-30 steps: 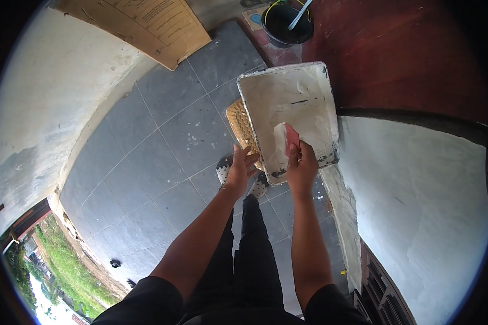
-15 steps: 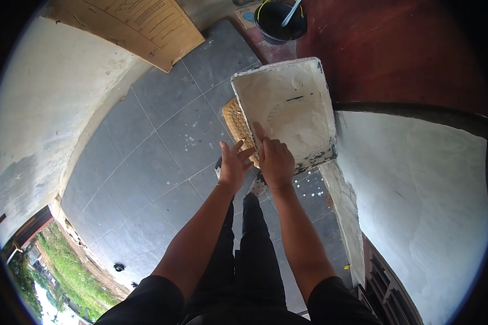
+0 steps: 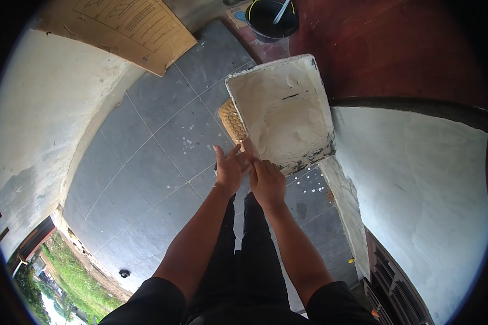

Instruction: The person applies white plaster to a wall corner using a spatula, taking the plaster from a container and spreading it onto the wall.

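My right hand (image 3: 268, 183) is closed round a small flat pinkish-brown piece (image 3: 248, 147), which looks like a putty scraper; its grip end is hidden by the fingers. Close beside it, my left hand (image 3: 229, 172) has thumb and fingers spread, its fingertips near or touching the piece. Both hands are just below the near left corner of a rectangular tub (image 3: 331, 116) with dark-chipped rims. Smooth off-white paste (image 3: 287, 116) coats the tub's inside. A tan seat with a woven pattern (image 3: 231, 122) shows under the tub's left side.
A black bucket (image 3: 265, 33) with a pale-handled tool stands at the back beside a red surface (image 3: 385, 54). A cardboard sheet (image 3: 130, 30) leans at the upper left. Grey floor tiles (image 3: 146, 157) carry white spots. A pale wall (image 3: 417, 179) rises on the right.
My right hand has drawn back from the tub's inside toward me and left, bringing the scraper-like piece over its edge to my left hand. My left hand stays spread.
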`<state>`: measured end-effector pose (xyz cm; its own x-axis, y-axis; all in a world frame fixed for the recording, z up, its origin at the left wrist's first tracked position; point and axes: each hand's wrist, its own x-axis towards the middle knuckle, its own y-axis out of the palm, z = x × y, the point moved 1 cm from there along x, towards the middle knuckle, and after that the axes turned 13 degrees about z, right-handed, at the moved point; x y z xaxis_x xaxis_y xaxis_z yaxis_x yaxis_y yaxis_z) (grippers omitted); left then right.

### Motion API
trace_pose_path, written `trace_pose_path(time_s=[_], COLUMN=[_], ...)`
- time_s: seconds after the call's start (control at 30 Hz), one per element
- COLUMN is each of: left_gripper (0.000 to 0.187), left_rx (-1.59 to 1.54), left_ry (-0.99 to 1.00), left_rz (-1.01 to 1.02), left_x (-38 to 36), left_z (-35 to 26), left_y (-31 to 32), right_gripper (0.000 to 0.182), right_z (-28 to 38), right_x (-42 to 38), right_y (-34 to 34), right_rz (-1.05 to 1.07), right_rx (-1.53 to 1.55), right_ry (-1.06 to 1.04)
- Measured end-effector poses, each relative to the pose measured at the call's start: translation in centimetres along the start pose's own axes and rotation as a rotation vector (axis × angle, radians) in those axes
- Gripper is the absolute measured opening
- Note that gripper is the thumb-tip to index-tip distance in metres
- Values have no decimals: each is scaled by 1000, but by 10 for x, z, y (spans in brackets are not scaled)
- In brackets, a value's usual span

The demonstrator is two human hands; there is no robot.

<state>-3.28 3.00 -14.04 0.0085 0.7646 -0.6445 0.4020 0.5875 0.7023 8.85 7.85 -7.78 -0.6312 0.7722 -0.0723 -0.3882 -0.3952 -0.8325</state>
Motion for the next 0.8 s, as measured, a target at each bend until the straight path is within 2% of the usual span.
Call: trace_pose_path(time_s=[0.07, 0.17, 0.2, 0.27, 0.4, 0.8], left_gripper=[114, 119, 120, 119, 118, 116], left_rx=[30, 60, 63, 75, 121, 123], left_ry=[-11, -21, -22, -23, -23, -21], left_rz=[10, 14, 11, 5, 4, 5], left_x=[0, 2, 2, 3, 5, 2], left_z=[0, 0, 0, 1, -1, -4], left_y=[-1, -2, -3, -3, -2, 3], right_gripper=[16, 12, 12, 13, 15, 18], right_z=[-3, -18, -24, -38, -48, -57], right_x=[-7, -15, -15, -12, 12, 61], right_y=[-19, -33, -32, -26, -21, -20], right_rz=[-4, -120, -118, -144, -67, 79], right_rx=[17, 160, 161, 310, 501, 517], right_ry=[6, 214, 215, 396, 503, 426])
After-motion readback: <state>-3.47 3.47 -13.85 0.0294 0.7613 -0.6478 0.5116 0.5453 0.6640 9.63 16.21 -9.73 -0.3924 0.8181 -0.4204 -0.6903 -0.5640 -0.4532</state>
